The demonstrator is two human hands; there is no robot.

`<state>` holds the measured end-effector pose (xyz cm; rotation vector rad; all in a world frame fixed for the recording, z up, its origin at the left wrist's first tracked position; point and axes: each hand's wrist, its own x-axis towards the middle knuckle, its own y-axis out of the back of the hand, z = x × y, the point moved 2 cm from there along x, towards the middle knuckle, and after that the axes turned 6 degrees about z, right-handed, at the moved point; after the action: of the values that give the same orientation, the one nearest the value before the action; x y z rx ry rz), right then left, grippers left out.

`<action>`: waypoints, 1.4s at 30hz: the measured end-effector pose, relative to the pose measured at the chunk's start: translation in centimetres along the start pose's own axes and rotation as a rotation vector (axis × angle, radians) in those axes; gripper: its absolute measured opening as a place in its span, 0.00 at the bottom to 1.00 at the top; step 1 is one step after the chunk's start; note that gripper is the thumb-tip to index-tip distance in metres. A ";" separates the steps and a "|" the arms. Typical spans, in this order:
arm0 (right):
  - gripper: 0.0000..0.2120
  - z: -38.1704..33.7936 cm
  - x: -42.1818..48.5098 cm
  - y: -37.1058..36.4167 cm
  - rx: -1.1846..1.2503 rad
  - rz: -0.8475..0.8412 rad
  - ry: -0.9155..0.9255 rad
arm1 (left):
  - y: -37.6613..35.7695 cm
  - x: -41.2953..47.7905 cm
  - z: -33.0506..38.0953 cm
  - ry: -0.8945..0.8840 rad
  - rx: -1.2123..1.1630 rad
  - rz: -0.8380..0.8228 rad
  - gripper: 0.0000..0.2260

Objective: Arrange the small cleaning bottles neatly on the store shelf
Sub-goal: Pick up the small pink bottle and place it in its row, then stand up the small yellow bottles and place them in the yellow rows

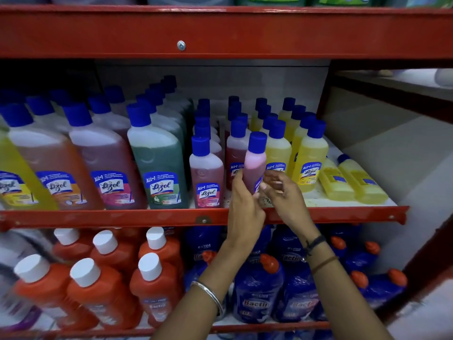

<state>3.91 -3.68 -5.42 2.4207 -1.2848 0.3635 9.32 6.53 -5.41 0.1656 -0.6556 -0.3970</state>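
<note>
The pink bottle [255, 163] stood tilted above the shelf lip [331, 213], over a bare gap before the maroon and yellow rows [310, 153]. Her left hand [245, 204] gripped its base; the right hand [279, 190] hovered beside it, fingers loosely spread.

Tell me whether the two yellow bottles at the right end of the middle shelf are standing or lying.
Lying down. Both yellow bottles rest on their sides on the shelf, caps pointing toward the back.
</note>
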 end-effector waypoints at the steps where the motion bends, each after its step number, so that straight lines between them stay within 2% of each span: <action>1: 0.16 0.1 0.2 0.0 -0.006 -0.056 -0.009 | 0.0 0.2 -0.2 0.020 -0.014 -0.010 0.29; 4: 0.22 -0.3 0.5 -0.4 -0.005 -0.156 -0.025 | -0.3 0.4 -0.7 0.039 0.052 -0.011 0.35; 8: 0.20 -0.4 0.5 -1.1 -0.038 -0.055 -0.034 | -0.6 0.0 -0.7 0.038 0.176 0.014 0.44; 10: 0.20 -0.5 0.4 -1.3 -0.074 -0.003 -0.022 | -0.8 0.0 -0.9 0.035 0.202 0.032 0.45; 15: 0.18 -1.3 0.0 -1.9 -0.117 0.072 0.011 | -1.0 -0.4 -0.6 0.035 0.247 0.071 0.39; 18: 0.19 -1.3 0.1 -1.0 -0.070 -0.011 -0.012 | -1.2 -1.4 -0.1 0.040 0.240 0.043 0.40; 20: 0.18 -1.2 -0.1 0.7 -0.030 -0.028 -0.020 | -1.3 -2.3 0.5 -0.054 0.273 0.115 0.37; 22: 0.14 -1.2 -0.1 3.7 -0.013 0.083 0.006 | -2.0 -3.0 1.7 -0.239 0.267 0.165 0.31; 24: 0.11 -0.8 0.2 7.7 -0.127 0.284 0.061 | -3.5 -3.2 3.6 -0.332 0.175 0.081 0.26; 26: 0.13 0.1 0.6 11.5 -0.409 0.433 0.073 | -6.1 -2.9 5.2 -0.282 0.079 -0.078 0.22; 27: 0.15 0.7 0.9 12.8 -0.589 0.447 0.046 | -7.5 -2.6 5.7 -0.226 0.061 -0.167 0.21; 29: 0.16 1.7 1.6 14.3 -0.853 0.349 -0.049 | -10.6 -1.5 6.1 -0.075 0.110 -0.338 0.19; 30: 0.14 2.0 1.7 14.6 -0.896 0.283 -0.089 | -12.0 -1.1 6.2 0.016 0.173 -0.414 0.18; 33: 0.09 2.5 2.2 15.2 -0.875 0.197 -0.172 | -14.9 0.1 7.5 0.202 0.260 -0.520 0.15; 36: 0.07 2.7 2.6 15.2 -0.826 0.202 -0.200 | -16.1 1.0 8.7 0.286 0.226 -0.501 0.14; 38: 0.11 3.0 2.9 15.3 -0.755 0.232 -0.217 | -16.4 1.3 8.7 0.336 0.195 -0.442 0.15; 42: 0.20 3.4 3.3 16.3 -0.454 0.228 -0.278 | -16.2 1.5 7.7 0.453 0.093 -0.363 0.17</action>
<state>-7.68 -15.99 -3.85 1.9921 -1.5672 -0.2009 0.67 -9.09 -3.00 0.4529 -0.1930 -0.6539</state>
